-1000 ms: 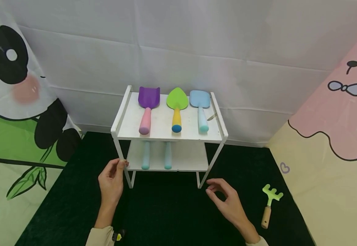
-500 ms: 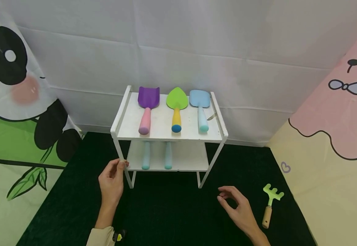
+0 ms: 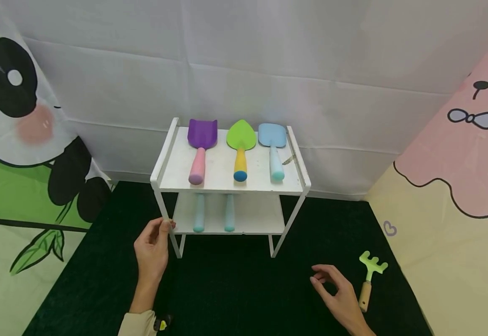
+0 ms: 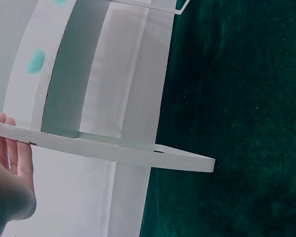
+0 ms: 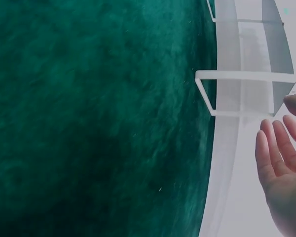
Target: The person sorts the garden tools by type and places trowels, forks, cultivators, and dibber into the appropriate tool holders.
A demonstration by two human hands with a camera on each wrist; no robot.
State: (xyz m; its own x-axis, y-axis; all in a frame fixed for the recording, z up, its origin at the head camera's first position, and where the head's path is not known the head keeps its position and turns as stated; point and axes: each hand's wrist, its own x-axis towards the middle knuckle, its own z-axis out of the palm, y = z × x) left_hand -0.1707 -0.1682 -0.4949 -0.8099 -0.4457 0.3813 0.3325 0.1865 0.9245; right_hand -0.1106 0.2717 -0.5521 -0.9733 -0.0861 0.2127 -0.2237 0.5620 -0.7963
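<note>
My left hand (image 3: 151,249) pinches the front left leg of a small white two-tier shelf (image 3: 223,161); in the left wrist view its fingers (image 4: 24,160) pass behind that white leg (image 4: 98,149). My right hand (image 3: 338,294) hovers over the floor with loosely curved fingers, holding nothing, just left of a small hand rake (image 3: 365,294) with green prongs and a wooden handle. On the top shelf lie a purple shovel with a pink handle (image 3: 202,134), a green trowel with a yellow handle (image 3: 241,135) and a light blue shovel (image 3: 272,135).
Two turquoise handles (image 3: 199,212) stick out on the lower tier, their heads hidden beneath the top board. Dark green cloth (image 3: 244,289) covers the floor. A white sheet (image 3: 244,79) hangs behind the shelf, and printed cloths with a panda (image 3: 38,123) and a pink animal (image 3: 466,163) flank it.
My right hand has moved right and toward me, from beside the shelf's front right leg to near the hand rake. The left hand stays on the shelf leg.
</note>
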